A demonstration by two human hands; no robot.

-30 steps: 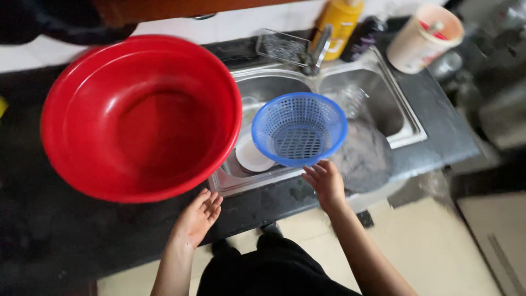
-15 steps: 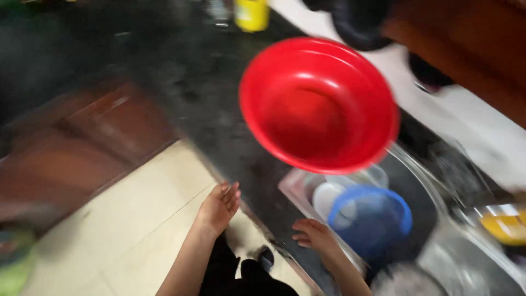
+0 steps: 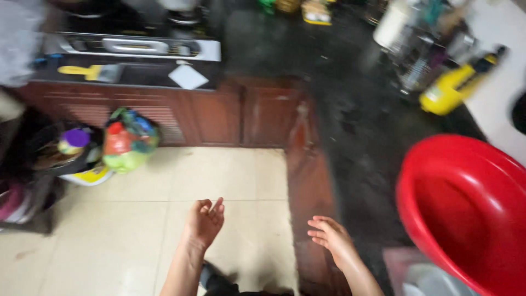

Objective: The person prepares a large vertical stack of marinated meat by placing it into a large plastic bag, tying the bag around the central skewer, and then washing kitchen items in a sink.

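Your 2 hands were empty at this moment, and the red basin was the nearest thing to them. It sat on the dark countertop at about 3 o'clock from your right hand, near but not touching; a stretch of bare counter lay between the fingers and the basin's rim. The basin is round, so it offered no long axis, only a curved rim tilted toward you.

Your right hand was clearly the nearer one. It hovered over the counter's front edge, palm down, fingers loosely spread and pointing toward 9 o'clock, gripping nothing. Your left hand hung over the pale tiled floor at about 9 o'clock from the right, well apart from the basin, its fingers half curled and relaxed, closed on nothing. Both forearms rose from the bottom edge. A yellow bottle stood at about 12 o'clock from the basin.
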